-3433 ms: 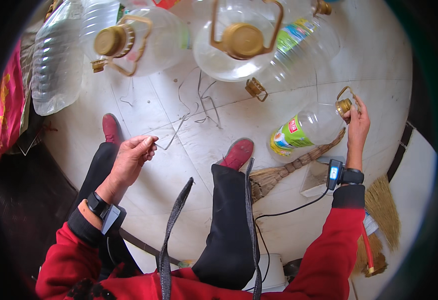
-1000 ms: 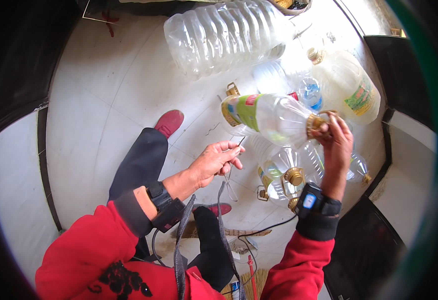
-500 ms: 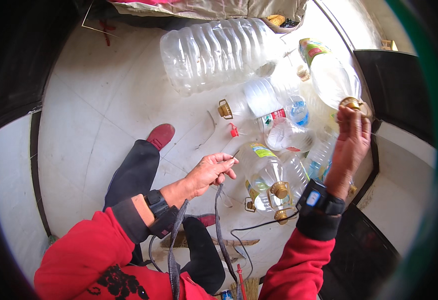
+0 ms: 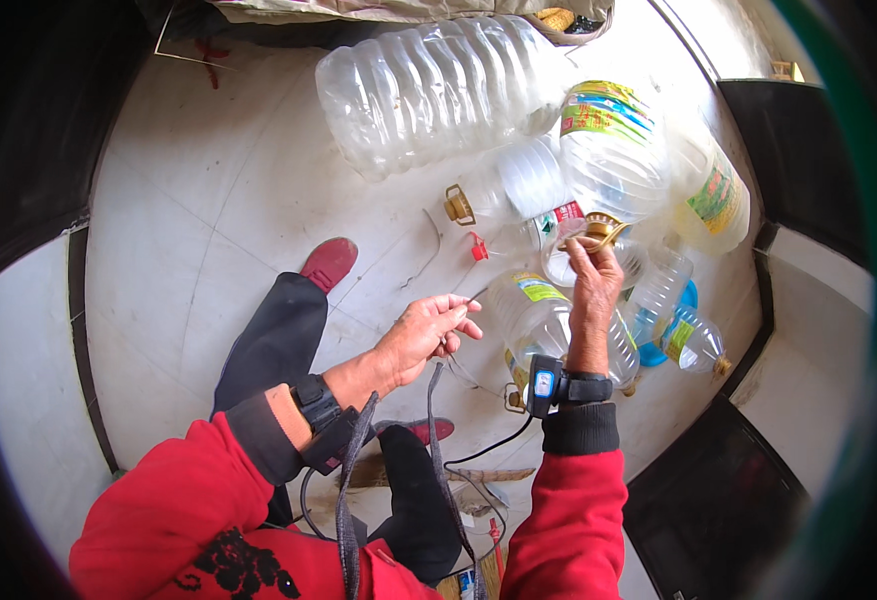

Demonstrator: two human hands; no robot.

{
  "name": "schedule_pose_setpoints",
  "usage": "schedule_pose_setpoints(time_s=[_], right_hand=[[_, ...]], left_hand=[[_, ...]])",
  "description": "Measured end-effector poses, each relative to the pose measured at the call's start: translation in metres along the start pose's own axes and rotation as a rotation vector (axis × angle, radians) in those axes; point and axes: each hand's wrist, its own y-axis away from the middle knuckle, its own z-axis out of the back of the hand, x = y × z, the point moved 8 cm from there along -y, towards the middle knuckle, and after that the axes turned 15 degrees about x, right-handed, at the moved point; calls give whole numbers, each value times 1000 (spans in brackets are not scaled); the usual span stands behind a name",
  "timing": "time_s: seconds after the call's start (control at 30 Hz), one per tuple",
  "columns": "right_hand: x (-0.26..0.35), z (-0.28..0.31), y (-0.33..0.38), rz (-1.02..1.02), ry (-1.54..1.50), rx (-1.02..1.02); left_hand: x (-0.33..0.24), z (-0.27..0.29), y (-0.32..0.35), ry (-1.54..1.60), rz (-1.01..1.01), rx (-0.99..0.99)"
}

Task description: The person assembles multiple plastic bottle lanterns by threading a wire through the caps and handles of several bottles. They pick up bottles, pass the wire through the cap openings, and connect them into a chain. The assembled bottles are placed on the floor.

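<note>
My right hand (image 4: 593, 285) grips the gold handle at the neck of a large clear plastic bottle (image 4: 613, 185). That bottle is tilted, neck toward me, with a green, yellow and blue label. My left hand (image 4: 426, 333) is closed in a pinch on a thin dark wire (image 4: 477, 296), part of which is hidden by the fingers. Just beyond the left fingers, bottles tied or crowded close together lie on the floor, one a clear bottle with a green label (image 4: 533, 300). Farther up lie a bottle with a gold cap (image 4: 488, 200) and one with a red cap (image 4: 478, 247).
A big ribbed clear jug (image 4: 438, 95) lies at the back. To the right are a bottle with a green-orange label (image 4: 713, 205) and a small bottle (image 4: 693, 340) beside a blue round thing (image 4: 686, 300). Dark panels (image 4: 713, 500) line the right wall. Dark straps (image 4: 346, 490) hang before me.
My right hand has moved left with the bottle, from the right side toward the middle of the pile. My left hand has stayed nearly in place, still pinching the wire.
</note>
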Motion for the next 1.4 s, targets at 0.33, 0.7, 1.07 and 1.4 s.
schedule_pose_setpoints(time_s=[0.33, 0.7, 1.07, 1.4], right_hand=[[-75, -23, 3, -225, -160, -42], [-176, -42, 38, -477, -235, -51], [-241, -71, -28, -136, 549, 109], [-226, -68, 9, -230, 474, 0]], left_hand=[[2, 3, 3, -36, 23, -61], [-10, 14, 7, -100, 14, -138], [-45, 37, 11, -199, 38, -264], [-44, 34, 1, -205, 71, -249]])
